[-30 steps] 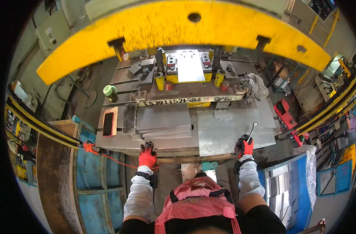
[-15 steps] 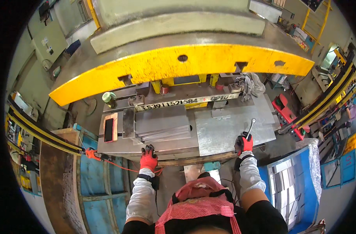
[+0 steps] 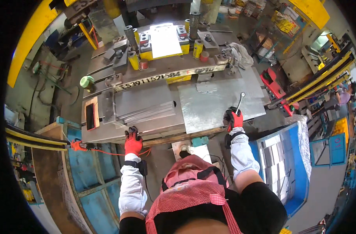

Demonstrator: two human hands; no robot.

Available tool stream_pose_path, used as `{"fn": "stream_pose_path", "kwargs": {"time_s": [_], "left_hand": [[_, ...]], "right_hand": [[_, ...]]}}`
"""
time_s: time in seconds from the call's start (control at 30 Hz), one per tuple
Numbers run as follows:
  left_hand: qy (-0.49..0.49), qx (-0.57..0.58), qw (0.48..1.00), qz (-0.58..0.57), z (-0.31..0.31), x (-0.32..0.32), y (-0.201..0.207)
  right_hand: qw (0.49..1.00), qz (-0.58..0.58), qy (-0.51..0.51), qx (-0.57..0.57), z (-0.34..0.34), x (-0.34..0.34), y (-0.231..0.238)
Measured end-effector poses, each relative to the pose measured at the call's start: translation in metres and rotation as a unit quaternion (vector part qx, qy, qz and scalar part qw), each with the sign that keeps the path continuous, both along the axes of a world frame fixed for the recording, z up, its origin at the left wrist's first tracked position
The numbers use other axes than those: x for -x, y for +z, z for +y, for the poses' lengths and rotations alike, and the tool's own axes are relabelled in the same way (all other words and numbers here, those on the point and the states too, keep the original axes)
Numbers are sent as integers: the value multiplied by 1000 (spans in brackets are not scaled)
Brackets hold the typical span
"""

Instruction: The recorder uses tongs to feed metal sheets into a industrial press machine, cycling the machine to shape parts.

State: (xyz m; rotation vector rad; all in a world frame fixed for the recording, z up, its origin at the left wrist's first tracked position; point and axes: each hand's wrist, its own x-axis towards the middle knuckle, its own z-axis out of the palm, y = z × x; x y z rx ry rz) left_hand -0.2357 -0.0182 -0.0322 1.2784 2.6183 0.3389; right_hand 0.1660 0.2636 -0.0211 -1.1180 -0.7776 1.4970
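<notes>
My left hand point(image 3: 133, 142), in a red glove with black fingertips, lies on the front edge of the metal press table point(image 3: 146, 133). Its fingers are apart and hold nothing. Just beyond it is a stack of grey metal sheets point(image 3: 144, 99). My right hand point(image 3: 234, 119), gloved alike, is closed around the lower part of a wrench point(image 3: 240, 101) whose round head points up and away from me. This hand is over the front right edge of a wide, shiny metal plate point(image 3: 209, 107). Farther back, a bright sheet point(image 3: 165, 41) lies on the lower die.
Yellow posts point(image 3: 133, 60) stand around the die. A phone point(image 3: 90, 116) and a green-lidded cup point(image 3: 86, 82) are at the left. A grey rag point(image 3: 240, 55) lies at the back right. Blue bins flank me; the right bin point(image 3: 302, 171) holds metal pieces.
The wide yellow press beam no longer spans the middle, and the die with its bright sheet shows. The view has shifted; both hands keep nearly the same places at the table edge.
</notes>
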Motion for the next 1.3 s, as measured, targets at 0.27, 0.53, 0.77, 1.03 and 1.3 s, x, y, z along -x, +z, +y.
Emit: {"fn": "stream_pose_path", "kwargs": {"time_s": [0.27,0.53,0.77,1.03,1.3], "left_hand": [[-30,-20,999,25,-13,7,11],[-32,-23,943,-329,14,-43,126],[-18,-59,885,-461,104,-61,193],[-42,-288,465,-836,303,-48,160],[29,-386,395,-833,349,-1,120]], "right_hand": [[980,25,194,-23,-27,25,95],[857,136,497,1,-10,93,210],[833,-203,424,-293,68,186,235],[813,-152,500,-258,256,263,186],[900,-153,359,-194,89,130,216]]}}
